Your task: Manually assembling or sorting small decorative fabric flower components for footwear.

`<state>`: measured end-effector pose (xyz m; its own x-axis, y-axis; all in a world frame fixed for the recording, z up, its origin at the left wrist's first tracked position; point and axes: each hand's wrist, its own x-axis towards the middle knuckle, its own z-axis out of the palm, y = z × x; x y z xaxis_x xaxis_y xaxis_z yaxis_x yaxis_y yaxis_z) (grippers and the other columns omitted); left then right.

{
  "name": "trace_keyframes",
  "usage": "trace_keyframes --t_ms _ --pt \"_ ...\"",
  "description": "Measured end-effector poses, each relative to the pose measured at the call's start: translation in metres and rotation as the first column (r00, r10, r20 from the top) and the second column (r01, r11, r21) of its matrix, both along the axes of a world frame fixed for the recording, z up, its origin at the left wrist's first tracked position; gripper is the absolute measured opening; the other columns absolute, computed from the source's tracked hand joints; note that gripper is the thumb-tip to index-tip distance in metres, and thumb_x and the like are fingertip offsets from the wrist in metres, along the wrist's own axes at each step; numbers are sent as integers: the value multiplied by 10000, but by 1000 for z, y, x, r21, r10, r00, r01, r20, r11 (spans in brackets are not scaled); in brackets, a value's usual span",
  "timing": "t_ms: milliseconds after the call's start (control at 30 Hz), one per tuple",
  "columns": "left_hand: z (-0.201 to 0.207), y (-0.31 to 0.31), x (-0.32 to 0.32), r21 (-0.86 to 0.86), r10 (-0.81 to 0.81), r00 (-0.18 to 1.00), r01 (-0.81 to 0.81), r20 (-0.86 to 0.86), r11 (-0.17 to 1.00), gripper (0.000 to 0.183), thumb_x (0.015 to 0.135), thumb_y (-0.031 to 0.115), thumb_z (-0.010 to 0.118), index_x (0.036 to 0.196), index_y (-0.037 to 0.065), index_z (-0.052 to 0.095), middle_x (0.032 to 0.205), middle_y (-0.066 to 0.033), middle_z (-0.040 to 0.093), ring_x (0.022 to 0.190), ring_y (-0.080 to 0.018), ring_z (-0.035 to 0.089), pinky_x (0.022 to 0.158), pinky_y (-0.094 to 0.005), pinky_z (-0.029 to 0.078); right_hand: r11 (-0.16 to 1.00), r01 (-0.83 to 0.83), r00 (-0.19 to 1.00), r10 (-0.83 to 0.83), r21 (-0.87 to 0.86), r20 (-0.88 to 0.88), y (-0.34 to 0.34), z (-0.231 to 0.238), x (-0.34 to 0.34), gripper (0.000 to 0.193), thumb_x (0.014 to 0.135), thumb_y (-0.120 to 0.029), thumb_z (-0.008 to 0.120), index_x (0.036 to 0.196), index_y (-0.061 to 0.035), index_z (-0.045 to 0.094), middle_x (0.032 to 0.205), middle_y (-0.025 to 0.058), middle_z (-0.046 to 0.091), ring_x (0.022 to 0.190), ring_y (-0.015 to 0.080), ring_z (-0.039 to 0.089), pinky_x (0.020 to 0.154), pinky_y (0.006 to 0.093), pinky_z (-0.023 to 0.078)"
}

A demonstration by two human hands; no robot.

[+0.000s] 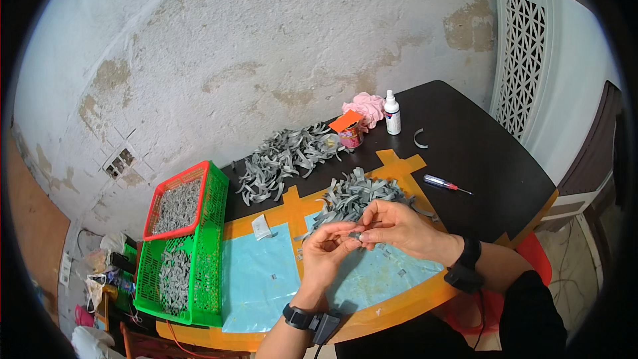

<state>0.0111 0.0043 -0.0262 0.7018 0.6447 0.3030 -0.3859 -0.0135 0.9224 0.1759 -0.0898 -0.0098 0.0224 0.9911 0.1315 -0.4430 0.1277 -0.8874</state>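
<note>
My left hand (pixel 322 256) and my right hand (pixel 402 229) meet over the near side of the table, fingertips pinched together. Between them is a small dark grey piece (pixel 355 235), mostly covered by the fingers, so its exact kind is hard to make out. Just beyond the hands lies a heap of grey curved strips (pixel 355 194). Underneath is a light blue plastic sheet (pixel 372 279) held by orange tape (pixel 292 216), with a few tiny bits on it.
A larger pile of grey curved strips (pixel 282 159) lies against the wall. At left stand a green basket (pixel 206 272) and a red basket (pixel 199 229), both holding small grey pieces. Farther right are a white spray bottle (pixel 393 119), a tin (pixel 351 136), a pink cloth (pixel 367 106) and a screwdriver (pixel 442 183).
</note>
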Motion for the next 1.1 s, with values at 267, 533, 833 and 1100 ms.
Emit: trace_keyframes --t_ms 267,533,833,1100 --pt "7 -2 -2 72 -20 999 22 -26 997 280 794 -98 668 1057 -18 612 1039 -136 664 920 -173 638 792 -289 528 997 -63 998 62 -37 -17 -1 5 4 225 852 -24 629 1030 -8 492 937 78 607 815 136 597 727 264 493" --pt "14 -6 -3 68 0 999 4 -50 998 299 797 -96 667 1082 -25 614 1048 -141 659 929 -167 632 811 -285 522 994 -86 996 86 -72 -3 0 2 7 262 840 -20 626 1060 -3 484 954 86 604 842 150 608 749 280 506" --pt "17 -3 -1 578 236 969 -153 -71 801 226 762 -41 709 977 26 701 950 -97 681 870 -180 647 760 -278 510 993 -94 996 94 -72 -4 1 0 9 279 837 -5 620 1075 6 474 966 92 599 827 145 592 740 280 490" --pt "18 -3 -2 547 290 947 -171 -138 819 196 729 -30 742 917 22 718 916 -79 671 850 -176 627 752 -281 504 995 -95 995 95 -40 -14 3 0 12 270 837 10 620 1066 -8 479 957 82 591 829 139 593 732 272 487"
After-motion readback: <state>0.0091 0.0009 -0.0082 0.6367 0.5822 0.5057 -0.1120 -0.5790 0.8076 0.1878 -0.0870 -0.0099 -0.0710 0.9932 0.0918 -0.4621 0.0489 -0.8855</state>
